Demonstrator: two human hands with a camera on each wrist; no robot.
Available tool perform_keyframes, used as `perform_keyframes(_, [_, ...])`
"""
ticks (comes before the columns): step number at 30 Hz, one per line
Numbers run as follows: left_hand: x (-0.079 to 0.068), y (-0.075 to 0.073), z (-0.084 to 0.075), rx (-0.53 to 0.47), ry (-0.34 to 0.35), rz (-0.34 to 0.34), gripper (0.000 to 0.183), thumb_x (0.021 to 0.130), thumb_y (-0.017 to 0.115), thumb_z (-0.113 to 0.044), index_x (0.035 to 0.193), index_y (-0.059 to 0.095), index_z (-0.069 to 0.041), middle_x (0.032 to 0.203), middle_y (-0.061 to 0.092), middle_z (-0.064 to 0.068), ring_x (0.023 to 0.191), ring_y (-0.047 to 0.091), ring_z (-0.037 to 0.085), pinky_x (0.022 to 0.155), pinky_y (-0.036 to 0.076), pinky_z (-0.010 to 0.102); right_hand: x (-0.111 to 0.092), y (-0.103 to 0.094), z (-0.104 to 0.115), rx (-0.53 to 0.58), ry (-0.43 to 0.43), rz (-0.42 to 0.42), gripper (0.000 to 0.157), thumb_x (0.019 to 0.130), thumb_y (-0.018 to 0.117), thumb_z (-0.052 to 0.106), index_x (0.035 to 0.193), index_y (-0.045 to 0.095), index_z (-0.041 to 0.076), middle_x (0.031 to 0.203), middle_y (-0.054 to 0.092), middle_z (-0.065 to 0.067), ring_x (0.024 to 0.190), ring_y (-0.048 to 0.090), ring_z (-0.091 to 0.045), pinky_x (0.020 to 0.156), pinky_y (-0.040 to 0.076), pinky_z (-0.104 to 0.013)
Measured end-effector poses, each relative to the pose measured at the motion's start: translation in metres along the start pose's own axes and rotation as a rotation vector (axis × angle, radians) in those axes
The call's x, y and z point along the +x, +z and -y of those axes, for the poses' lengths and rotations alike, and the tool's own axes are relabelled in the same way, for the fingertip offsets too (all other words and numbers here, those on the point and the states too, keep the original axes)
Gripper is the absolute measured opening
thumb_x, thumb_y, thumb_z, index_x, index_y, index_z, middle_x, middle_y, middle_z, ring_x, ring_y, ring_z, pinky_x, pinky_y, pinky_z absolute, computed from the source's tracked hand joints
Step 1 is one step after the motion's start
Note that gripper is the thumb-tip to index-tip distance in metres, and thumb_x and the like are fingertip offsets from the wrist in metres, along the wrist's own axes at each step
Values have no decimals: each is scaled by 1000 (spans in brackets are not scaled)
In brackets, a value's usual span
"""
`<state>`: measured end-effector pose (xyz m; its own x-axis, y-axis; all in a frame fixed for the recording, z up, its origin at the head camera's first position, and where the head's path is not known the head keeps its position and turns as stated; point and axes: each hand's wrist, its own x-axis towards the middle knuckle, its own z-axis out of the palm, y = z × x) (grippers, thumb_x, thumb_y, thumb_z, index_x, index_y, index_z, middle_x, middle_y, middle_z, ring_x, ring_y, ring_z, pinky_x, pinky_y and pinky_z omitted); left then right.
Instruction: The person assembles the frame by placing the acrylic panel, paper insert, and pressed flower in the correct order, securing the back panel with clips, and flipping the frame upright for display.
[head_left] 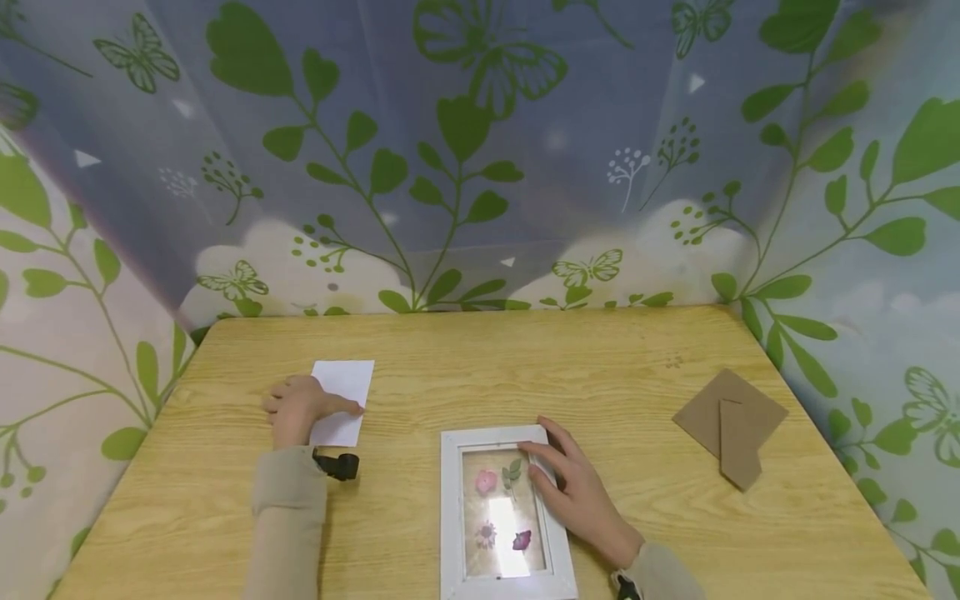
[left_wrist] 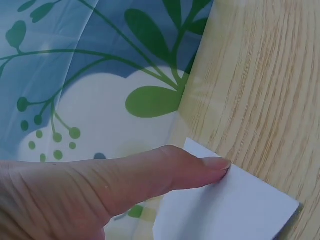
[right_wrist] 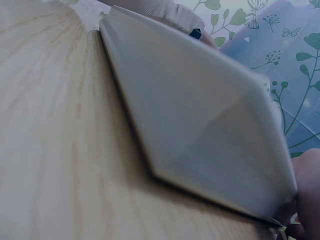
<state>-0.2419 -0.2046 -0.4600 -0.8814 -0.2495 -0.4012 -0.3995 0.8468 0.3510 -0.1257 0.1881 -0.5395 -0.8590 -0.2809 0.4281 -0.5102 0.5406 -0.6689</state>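
A white paper card [head_left: 344,400] lies on the wooden table, on the left. My left hand [head_left: 298,407] is over its left part, thumb stretched across it and fingers out past its left side. In the left wrist view the thumb tip [left_wrist: 217,163] touches the card's edge. Front and centre is a white picture frame [head_left: 450,517] with pressed flowers [head_left: 486,482] behind its clear pane. My right hand [head_left: 581,492] rests over the frame's upper right corner, fingers loosely extended. The right wrist view shows the frame's pale side blurred, with fingertips at its far corner.
A brown backing board [head_left: 757,421] with a fold-out stand lies at the right of the table [head_left: 525,358]. Patterned cloth [head_left: 465,208] with leaves and butterflies hangs behind the table and at both sides.
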Motion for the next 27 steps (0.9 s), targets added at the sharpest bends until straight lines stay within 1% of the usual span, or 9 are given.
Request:
perform_keyframes(3, [-2,1,-2,-31,-7,-18,111,71,82,-48,130,27,28,125,21,54,116,22,66,96,27,69,0,0,-1,1,-5,-3,31,93,67,10,124,68,13,151,41,-19,137,41,-40,106,36,-55])
perform_keyframes(5, [-5,1,-5,-72,-16,-29,111,72,82,-44,132,22,29,125,18,55,119,19,68,97,27,71,0,0,-1,4,-10,-4,31,93,67,10,124,68,13,151,41,-19,136,41,-40,106,36,-56])
perform_keyframes(8, [-10,3,-7,-142,-3,-49,112,73,83,-34,136,12,27,124,28,53,118,29,67,97,35,69,0,2,-2,-1,-17,-4,31,93,67,11,124,68,14,151,41,-20,136,42,-41,105,37,-57])
perform_keyframes(10, [-12,3,-7,-203,17,-55,114,74,83,-27,139,5,25,121,38,49,114,41,63,92,43,64,0,2,-3,-11,-20,-2,31,94,67,12,125,68,14,150,41,-20,136,42,-41,104,37,-58])
perform_keyframes(13, [-12,2,-5,-318,62,-65,106,76,82,-15,140,5,20,119,46,43,107,54,55,85,51,58,0,3,-3,-14,-21,-6,31,94,67,12,124,68,14,150,41,-20,136,41,-41,105,37,-58])
perform_keyframes(16, [-11,0,-4,-381,135,-102,84,79,78,-9,135,23,22,120,47,42,107,55,53,85,51,56,0,3,-3,-15,-29,-15,31,93,67,10,124,68,13,150,42,-21,135,42,-42,104,37,-58])
perform_keyframes(20, [-12,-7,-9,-450,230,-151,56,84,75,-9,125,46,15,121,55,38,99,62,43,78,55,47,0,3,-2,-21,-39,-29,32,92,68,9,123,69,13,149,43,-22,134,43,-42,103,38,-59])
perform_keyframes(23, [-20,-15,-19,-554,271,-141,48,88,72,-12,123,47,9,120,59,36,87,67,30,68,56,36,0,3,-2,-22,-41,-32,32,92,68,8,123,69,13,149,43,-22,134,43,-42,102,38,-59])
perform_keyframes(27, [-41,-21,-33,-758,333,-76,46,93,68,-9,127,44,10,109,64,33,73,69,19,61,58,31,0,3,-2,-5,-29,-17,31,93,68,9,123,69,13,149,42,-21,135,42,-41,103,38,-57])
